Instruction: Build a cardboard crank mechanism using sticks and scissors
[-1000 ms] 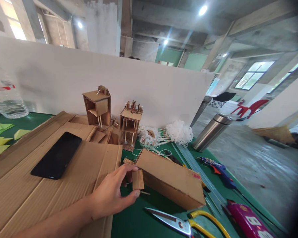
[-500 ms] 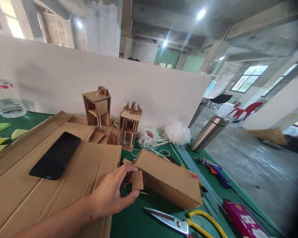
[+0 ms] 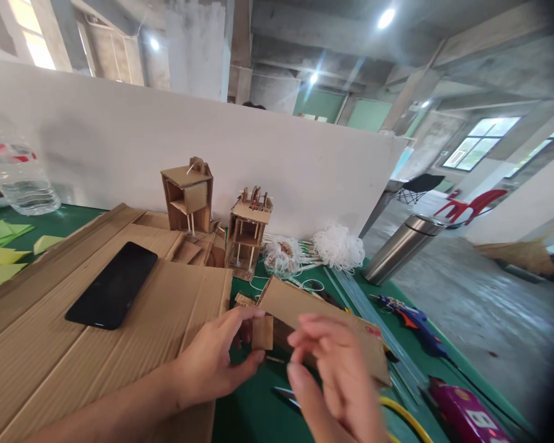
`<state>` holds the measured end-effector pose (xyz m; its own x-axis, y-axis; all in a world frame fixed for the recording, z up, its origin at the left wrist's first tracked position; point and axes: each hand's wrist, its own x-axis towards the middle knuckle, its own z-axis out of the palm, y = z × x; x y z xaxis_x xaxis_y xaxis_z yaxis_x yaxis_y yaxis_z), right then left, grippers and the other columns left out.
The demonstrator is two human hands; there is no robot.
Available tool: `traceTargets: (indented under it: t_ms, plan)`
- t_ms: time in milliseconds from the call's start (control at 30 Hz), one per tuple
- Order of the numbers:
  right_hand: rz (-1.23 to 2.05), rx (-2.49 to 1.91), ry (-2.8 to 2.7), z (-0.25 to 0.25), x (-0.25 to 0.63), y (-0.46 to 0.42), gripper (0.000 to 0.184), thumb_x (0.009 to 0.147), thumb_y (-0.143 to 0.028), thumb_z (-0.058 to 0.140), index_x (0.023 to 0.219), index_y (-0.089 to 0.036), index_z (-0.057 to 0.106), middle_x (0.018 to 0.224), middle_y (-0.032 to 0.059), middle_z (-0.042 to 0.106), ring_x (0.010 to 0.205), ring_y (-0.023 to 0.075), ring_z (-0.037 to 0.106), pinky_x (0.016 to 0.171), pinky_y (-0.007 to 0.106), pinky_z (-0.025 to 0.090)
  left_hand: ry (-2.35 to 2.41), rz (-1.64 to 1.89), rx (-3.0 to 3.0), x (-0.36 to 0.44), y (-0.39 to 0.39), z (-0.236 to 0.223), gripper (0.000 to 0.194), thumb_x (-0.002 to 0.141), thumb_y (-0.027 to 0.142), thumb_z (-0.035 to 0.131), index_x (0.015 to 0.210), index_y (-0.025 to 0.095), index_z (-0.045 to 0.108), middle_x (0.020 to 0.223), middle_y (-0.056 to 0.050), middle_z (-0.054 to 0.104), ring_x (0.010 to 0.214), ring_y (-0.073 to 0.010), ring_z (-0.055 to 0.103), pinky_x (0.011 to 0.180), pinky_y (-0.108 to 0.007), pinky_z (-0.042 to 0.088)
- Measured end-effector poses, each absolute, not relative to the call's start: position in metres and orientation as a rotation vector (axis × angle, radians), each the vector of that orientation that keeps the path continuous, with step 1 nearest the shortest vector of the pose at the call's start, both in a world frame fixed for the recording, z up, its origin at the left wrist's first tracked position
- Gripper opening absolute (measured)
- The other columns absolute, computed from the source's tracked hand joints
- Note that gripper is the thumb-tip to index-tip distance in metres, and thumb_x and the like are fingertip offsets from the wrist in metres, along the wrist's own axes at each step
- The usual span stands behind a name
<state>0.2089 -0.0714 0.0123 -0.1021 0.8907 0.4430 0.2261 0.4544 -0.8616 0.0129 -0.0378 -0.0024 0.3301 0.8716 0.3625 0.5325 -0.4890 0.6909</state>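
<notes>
My left hand (image 3: 221, 351) grips a small cardboard piece (image 3: 263, 333) by its edges, thumb below and fingers above. A thin stick (image 3: 276, 360) pokes out beside that piece. My right hand (image 3: 335, 375), a little blurred, hovers to the right with thumb and fingers apart and nothing seen between them. Behind it lies a long cardboard box (image 3: 300, 301), partly covered by the hand. Scissors with yellow handles (image 3: 409, 418) lie under the right hand, mostly hidden.
Cardboard sheets (image 3: 184, 307) carry a black phone (image 3: 113, 286). Behind stand two cardboard models (image 3: 187, 194). A bundle of white string (image 3: 339, 247), a steel flask (image 3: 404, 249), a blue glue gun (image 3: 413, 323) and a purple tool (image 3: 464, 409) are on the right. A water bottle (image 3: 21, 178) stands left.
My right hand has come into view from below, in front of the box and scissors. My left hand still holds the cardboard piece, now turned slightly. The view has shifted a little left.
</notes>
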Motion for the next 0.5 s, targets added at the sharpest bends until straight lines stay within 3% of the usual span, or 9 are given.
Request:
traceTargets:
  t_ms: [167,267,367,500]
  plan:
    - [0.987,-1.031,-1.593,-0.015,0.179,-0.056,0.035,0.095,-0.048,0.046,0.122,-0.024,0.049,0.101,0.0081,0.06,0.083,0.0213,0.06,0.073,0.033,0.053,1.156,1.066,2.161,0.013,-0.04,0.001,0.044,0.083,0.022,0.06,0.124,0.024,0.044,0.091,-0.001,0.065,0.074,-0.0151,0.061,0.068,-0.028,0.053]
    - [1.207,-1.0,-1.549,-0.016,0.179,-0.051,0.035,0.094,-0.055,0.047,0.103,-0.023,0.057,0.084,0.0045,0.059,0.07,0.0182,0.056,0.062,0.028,0.05,1.131,1.053,2.211,0.013,-0.04,0.002,0.045,0.081,0.02,0.062,0.122,0.024,0.045,0.091,-0.001,0.064,0.074,-0.0149,0.061,0.068,-0.027,0.053]
    - [1.433,-0.958,-1.524,-0.005,0.188,-0.042,0.042,0.088,-0.063,0.052,0.083,-0.021,0.056,0.067,-0.0015,0.049,0.054,0.0126,0.043,0.047,0.023,0.039,1.089,1.048,2.274,0.013,-0.039,0.002,0.046,0.079,0.018,0.062,0.122,0.023,0.045,0.092,-0.002,0.063,0.074,-0.015,0.06,0.067,-0.027,0.053]
    - [1.611,-0.947,-1.52,0.004,0.199,-0.031,0.049,0.08,-0.066,0.061,0.075,-0.018,0.054,0.06,-0.0032,0.047,0.05,0.0096,0.04,0.046,0.021,0.033,1.061,1.035,2.325,0.014,-0.038,0.001,0.047,0.081,0.019,0.063,0.125,0.024,0.044,0.09,-0.001,0.061,0.074,-0.0154,0.06,0.066,-0.027,0.052]
